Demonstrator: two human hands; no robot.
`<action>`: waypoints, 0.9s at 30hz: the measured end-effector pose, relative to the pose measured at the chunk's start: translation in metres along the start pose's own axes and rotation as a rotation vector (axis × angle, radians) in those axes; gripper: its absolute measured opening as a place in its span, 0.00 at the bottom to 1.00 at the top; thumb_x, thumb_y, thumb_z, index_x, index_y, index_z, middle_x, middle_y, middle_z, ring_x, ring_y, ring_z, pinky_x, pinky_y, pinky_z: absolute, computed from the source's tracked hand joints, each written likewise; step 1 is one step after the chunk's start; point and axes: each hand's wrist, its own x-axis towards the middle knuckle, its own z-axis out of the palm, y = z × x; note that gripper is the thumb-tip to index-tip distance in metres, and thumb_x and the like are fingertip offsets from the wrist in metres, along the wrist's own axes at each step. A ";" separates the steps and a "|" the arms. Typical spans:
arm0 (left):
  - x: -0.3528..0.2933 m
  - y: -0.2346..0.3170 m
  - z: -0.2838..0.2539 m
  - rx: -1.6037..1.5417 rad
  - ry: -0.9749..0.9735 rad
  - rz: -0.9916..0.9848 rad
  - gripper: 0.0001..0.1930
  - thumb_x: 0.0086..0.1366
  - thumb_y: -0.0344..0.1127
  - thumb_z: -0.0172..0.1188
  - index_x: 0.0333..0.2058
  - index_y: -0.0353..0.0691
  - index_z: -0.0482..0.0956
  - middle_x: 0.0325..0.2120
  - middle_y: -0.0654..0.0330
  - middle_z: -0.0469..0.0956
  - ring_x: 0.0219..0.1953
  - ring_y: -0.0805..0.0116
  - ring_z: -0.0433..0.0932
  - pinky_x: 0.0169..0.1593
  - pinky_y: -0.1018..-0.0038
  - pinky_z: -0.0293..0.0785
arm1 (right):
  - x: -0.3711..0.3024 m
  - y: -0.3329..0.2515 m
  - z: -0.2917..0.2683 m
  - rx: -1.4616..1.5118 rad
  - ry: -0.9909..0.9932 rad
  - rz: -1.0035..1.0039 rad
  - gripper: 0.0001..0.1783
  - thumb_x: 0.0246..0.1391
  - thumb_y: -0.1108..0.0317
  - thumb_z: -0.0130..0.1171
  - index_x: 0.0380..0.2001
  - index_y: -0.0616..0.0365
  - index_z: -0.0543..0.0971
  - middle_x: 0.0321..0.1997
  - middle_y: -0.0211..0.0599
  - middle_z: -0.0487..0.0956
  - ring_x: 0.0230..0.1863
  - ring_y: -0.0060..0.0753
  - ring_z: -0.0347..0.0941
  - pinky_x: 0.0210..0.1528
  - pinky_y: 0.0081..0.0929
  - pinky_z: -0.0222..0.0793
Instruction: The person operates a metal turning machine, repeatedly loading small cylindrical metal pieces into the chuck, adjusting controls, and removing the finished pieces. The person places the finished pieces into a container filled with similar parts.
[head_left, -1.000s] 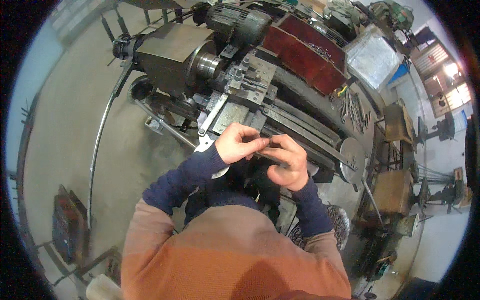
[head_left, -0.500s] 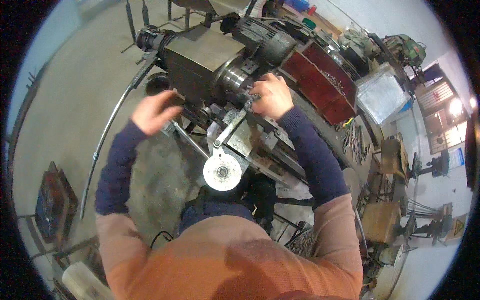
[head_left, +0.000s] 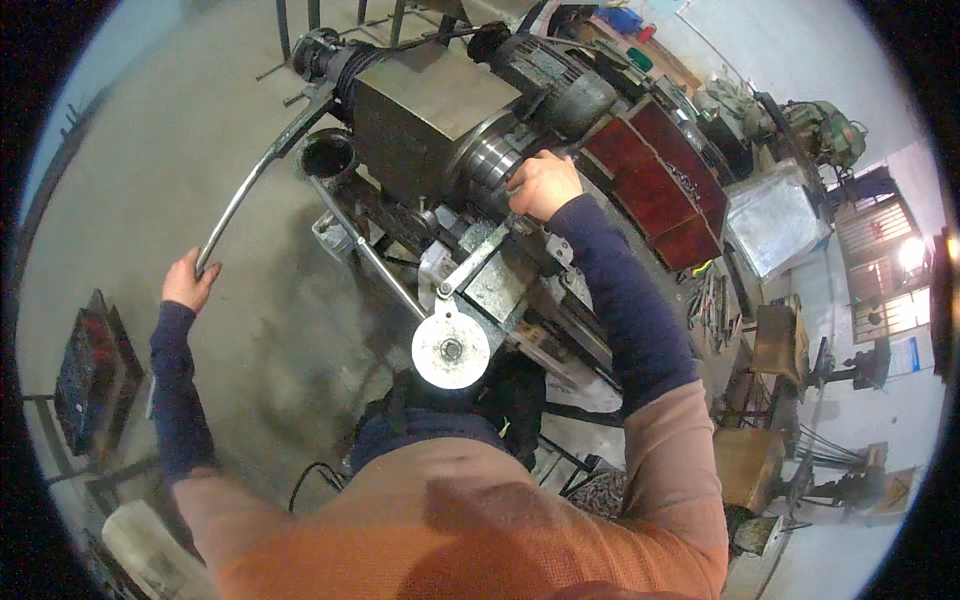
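Out to the left, my left hand point(head_left: 188, 280) is closed round a long metal lever point(head_left: 238, 197) that runs up to the far end of a small lathe point(head_left: 425, 95). My right hand point(head_left: 545, 187) is at the front of the lathe's shiny round spindle nose point(head_left: 493, 160), with its fingers curled in. Whatever those fingers hold is hidden behind the hand. Nearer to me, a round white disc handle point(head_left: 451, 350) sits on a flat arm point(head_left: 474, 262) over the lathe's slide. A second bar point(head_left: 375, 262) slants beside it.
An electric motor point(head_left: 560, 85) stands behind the lathe. A dark red tray point(head_left: 655, 180) with metal bits lies right of it, beside a silvery sheet-covered box point(head_left: 775, 220). Several loose tools point(head_left: 712, 300) lie farther right. A dark board point(head_left: 95, 375) leans at the left.
My left hand has moved from beside the lathe out to the left and taken hold of the lever. The right hand stays at the spindle, its fingers now curled in more. The view has shifted slightly.
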 end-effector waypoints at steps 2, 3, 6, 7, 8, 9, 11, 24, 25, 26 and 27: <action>0.010 0.015 -0.009 0.052 -0.066 -0.077 0.18 0.54 0.46 0.58 0.31 0.35 0.70 0.22 0.47 0.74 0.31 0.46 0.74 0.33 0.57 0.69 | 0.003 0.001 0.001 0.051 0.014 -0.021 0.16 0.24 0.61 0.59 0.25 0.46 0.83 0.28 0.32 0.79 0.42 0.36 0.69 0.44 0.42 0.62; 0.015 0.011 -0.006 0.062 -0.038 -0.061 0.17 0.54 0.46 0.58 0.30 0.35 0.70 0.22 0.47 0.74 0.31 0.46 0.74 0.34 0.57 0.69 | 0.003 0.001 0.000 0.058 0.018 -0.019 0.17 0.25 0.61 0.59 0.26 0.46 0.83 0.28 0.32 0.79 0.42 0.36 0.69 0.44 0.42 0.62; 0.021 -0.001 -0.002 0.160 0.050 -0.006 0.14 0.56 0.43 0.56 0.31 0.37 0.70 0.23 0.49 0.75 0.32 0.48 0.75 0.35 0.57 0.71 | 0.001 -0.006 -0.006 0.037 0.061 -0.038 0.17 0.27 0.62 0.58 0.28 0.48 0.83 0.29 0.35 0.79 0.41 0.38 0.69 0.43 0.41 0.64; 0.028 -0.011 0.000 0.221 0.050 -0.011 0.13 0.55 0.43 0.56 0.31 0.38 0.71 0.24 0.49 0.75 0.32 0.49 0.75 0.35 0.57 0.71 | 0.002 -0.003 -0.002 0.087 0.055 -0.056 0.16 0.28 0.61 0.58 0.27 0.47 0.83 0.29 0.34 0.79 0.39 0.39 0.70 0.42 0.41 0.64; 0.036 -0.031 0.005 0.282 0.050 -0.016 0.13 0.55 0.42 0.56 0.32 0.39 0.71 0.25 0.49 0.76 0.33 0.49 0.75 0.35 0.57 0.71 | 0.003 0.002 0.001 0.137 0.048 -0.074 0.15 0.28 0.60 0.58 0.26 0.46 0.82 0.29 0.32 0.79 0.38 0.40 0.70 0.41 0.42 0.64; 0.051 -0.050 0.012 0.336 0.049 -0.003 0.12 0.55 0.42 0.56 0.33 0.40 0.71 0.26 0.49 0.76 0.33 0.50 0.75 0.35 0.58 0.72 | 0.000 0.007 0.004 0.183 0.038 -0.074 0.13 0.29 0.59 0.59 0.25 0.45 0.82 0.29 0.31 0.78 0.36 0.41 0.70 0.40 0.43 0.64; 0.105 -0.094 0.003 0.459 -0.009 -0.214 0.10 0.54 0.38 0.55 0.35 0.43 0.72 0.29 0.50 0.76 0.35 0.52 0.76 0.36 0.58 0.72 | -0.005 0.006 0.002 0.208 0.025 -0.038 0.16 0.27 0.59 0.58 0.26 0.46 0.82 0.28 0.32 0.79 0.37 0.43 0.70 0.40 0.42 0.65; 0.204 -0.088 0.034 -0.267 0.262 -0.001 0.21 0.53 0.39 0.58 0.46 0.38 0.73 0.42 0.52 0.76 0.45 0.61 0.75 0.47 0.68 0.70 | -0.020 0.002 -0.006 0.199 0.187 -0.034 0.15 0.28 0.62 0.59 0.28 0.48 0.81 0.32 0.33 0.78 0.42 0.40 0.69 0.44 0.40 0.62; 0.174 -0.029 0.039 -0.175 0.598 0.263 0.20 0.55 0.39 0.56 0.46 0.39 0.74 0.41 0.54 0.77 0.42 0.60 0.76 0.47 0.68 0.70 | -0.031 0.005 -0.009 0.246 0.305 -0.051 0.16 0.28 0.63 0.60 0.29 0.49 0.81 0.34 0.33 0.78 0.43 0.41 0.68 0.45 0.40 0.61; 0.147 0.010 0.051 -0.502 0.719 0.386 0.16 0.56 0.37 0.55 0.42 0.38 0.76 0.37 0.54 0.78 0.36 0.62 0.78 0.40 0.70 0.71 | -0.046 0.006 -0.016 0.295 0.423 -0.087 0.17 0.28 0.64 0.60 0.29 0.50 0.80 0.35 0.33 0.77 0.44 0.41 0.68 0.46 0.41 0.61; 0.130 0.043 0.078 -0.608 0.697 0.143 0.13 0.56 0.36 0.55 0.38 0.35 0.77 0.30 0.52 0.79 0.29 0.63 0.78 0.34 0.72 0.72 | -0.062 0.006 -0.022 0.347 0.537 -0.135 0.18 0.27 0.65 0.61 0.30 0.51 0.80 0.37 0.32 0.77 0.45 0.41 0.67 0.47 0.41 0.60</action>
